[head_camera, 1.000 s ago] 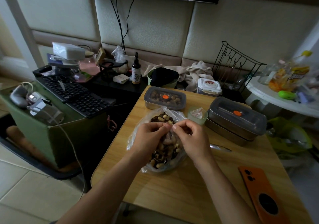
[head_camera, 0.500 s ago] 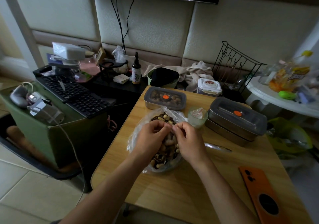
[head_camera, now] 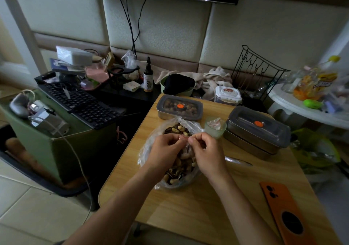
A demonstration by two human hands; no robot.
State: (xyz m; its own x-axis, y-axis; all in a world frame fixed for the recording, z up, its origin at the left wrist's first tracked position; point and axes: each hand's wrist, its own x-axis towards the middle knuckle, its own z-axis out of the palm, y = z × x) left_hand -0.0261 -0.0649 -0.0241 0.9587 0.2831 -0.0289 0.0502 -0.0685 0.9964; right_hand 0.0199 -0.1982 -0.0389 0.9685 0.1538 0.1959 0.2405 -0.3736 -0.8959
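A clear plastic bag (head_camera: 149,150) full of peanuts and dark seeds (head_camera: 181,166) lies on the wooden table (head_camera: 217,203). My left hand (head_camera: 163,149) and my right hand (head_camera: 204,149) hover over the bag with fingers curled. The fingertips of both meet around a small peanut (head_camera: 186,141), which both hands pinch; most of it is hidden by the fingers.
A small green cup (head_camera: 215,128) with wrappers stands just behind my right hand. Two lidded steel boxes (head_camera: 179,108) (head_camera: 258,129) sit at the back of the table. A knife (head_camera: 238,160) and an orange phone (head_camera: 287,212) lie at the right. A keyboard (head_camera: 81,103) sits left.
Both hands stay over the bag, fingertips pressed together on the nut. They shifted very slightly; nothing was picked up or let go.
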